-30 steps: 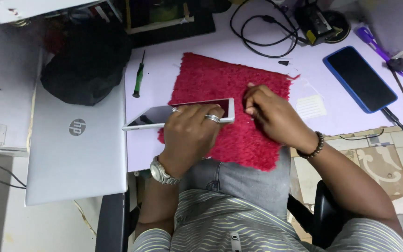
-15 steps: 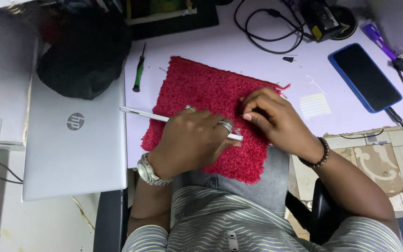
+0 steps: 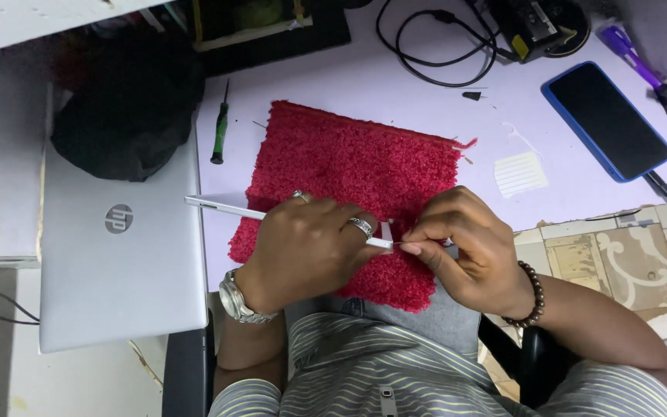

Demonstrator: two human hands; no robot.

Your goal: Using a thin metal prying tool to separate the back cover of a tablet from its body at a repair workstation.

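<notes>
Phone (image 3: 218, 207) held edge-up over the red mat (image 3: 349, 170), left hand (image 3: 310, 251) wrapped closed around it, likely to steady it. Right hand (image 3: 465, 247) pinches shut on something thin at the phone's end, just beside the left grip. Screwdriver (image 3: 218, 131) beyond, laptop (image 3: 117, 255) left, blue phone (image 3: 607, 120) far right on the surface (image 3: 426, 100).

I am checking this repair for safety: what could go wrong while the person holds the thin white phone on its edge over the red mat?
1. The left hand holds the white phone edge-up with one end unsupported; it might slip or bend.
2. The right hand pinches something tiny at its edge; dropped, it could vanish in the red mat.
3. The green screwdriver lies loose and might roll.
</notes>
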